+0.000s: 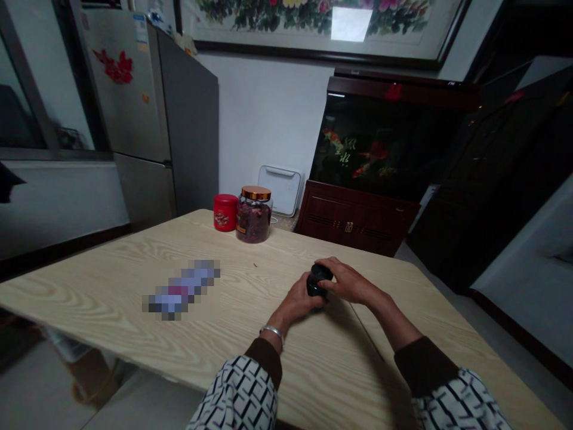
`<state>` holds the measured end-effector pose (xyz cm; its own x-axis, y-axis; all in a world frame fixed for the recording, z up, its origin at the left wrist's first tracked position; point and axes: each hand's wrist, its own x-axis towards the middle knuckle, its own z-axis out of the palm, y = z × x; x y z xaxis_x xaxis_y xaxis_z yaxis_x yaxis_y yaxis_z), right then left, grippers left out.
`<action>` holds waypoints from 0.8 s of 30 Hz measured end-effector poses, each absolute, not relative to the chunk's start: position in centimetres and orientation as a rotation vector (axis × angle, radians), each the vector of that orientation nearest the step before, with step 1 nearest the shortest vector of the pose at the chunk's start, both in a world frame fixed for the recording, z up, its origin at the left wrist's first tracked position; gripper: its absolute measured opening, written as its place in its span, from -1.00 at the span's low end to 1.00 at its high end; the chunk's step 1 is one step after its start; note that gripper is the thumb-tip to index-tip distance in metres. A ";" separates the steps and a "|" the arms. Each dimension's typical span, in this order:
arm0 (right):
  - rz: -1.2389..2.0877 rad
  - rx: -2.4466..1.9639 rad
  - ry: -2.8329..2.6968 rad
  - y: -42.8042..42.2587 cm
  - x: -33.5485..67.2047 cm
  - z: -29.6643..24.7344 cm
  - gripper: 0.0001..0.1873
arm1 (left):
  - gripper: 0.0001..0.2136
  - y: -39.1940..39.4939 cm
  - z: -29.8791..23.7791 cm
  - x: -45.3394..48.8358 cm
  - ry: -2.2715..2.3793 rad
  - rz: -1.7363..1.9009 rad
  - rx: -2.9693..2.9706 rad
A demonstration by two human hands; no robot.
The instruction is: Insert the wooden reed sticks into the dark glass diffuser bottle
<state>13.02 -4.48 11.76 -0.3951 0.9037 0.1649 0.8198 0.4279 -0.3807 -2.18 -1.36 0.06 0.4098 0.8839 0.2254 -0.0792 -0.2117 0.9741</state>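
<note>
A small glossy black object [317, 285], rounded and looking like two parts with a lid-like top, is between my hands above the right half of the wooden table [215, 334]. My left hand [299, 301] is closed around its lower left side. From the right, my right hand [348, 280] grips the upper part, fingers over the top and thumb at the front. My fingers cover much of it, so its exact kind does not show, nor whether the top is fastened or loose.
At the table's far edge stand a red canister [225, 212] and a clear jar [253, 218] with a copper-coloured lid and dark contents. A pixelated bluish item [183, 289] lies on the left. Beyond are a refrigerator [190, 119] and a fish tank [380, 143].
</note>
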 end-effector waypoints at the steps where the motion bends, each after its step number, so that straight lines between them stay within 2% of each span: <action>1: 0.345 -1.462 -2.331 -4.4 13.1 11.6 -0.47 | -0.36 -1.4 0.2 -2.2 0.741 1.058 1.527; 6: 0.356 -1.396 -2.198 -5.3 13.6 10.0 -0.40 | -0.30 -1.8 0.4 -2.8 0.676 1.078 1.544; 10: 0.336 -1.428 -1.788 -8.1 14.5 6.9 -0.37 | -0.29 -3.4 -0.1 -4.7 0.759 1.152 1.498; 15: 0.555 -1.434 -1.415 -12.1 15.9 3.9 -0.54 | -0.55 -7.3 1.2 -7.8 0.897 1.207 1.473; 18: 0.716 -1.314 -1.298 -13.6 15.7 5.9 -0.46 | -0.68 -9.3 4.4 -8.5 0.817 1.187 1.489; 24: 0.990 -1.005 -1.380 -15.7 14.4 16.8 -0.33 | -0.47 -11.7 14.9 -7.8 0.504 1.183 1.418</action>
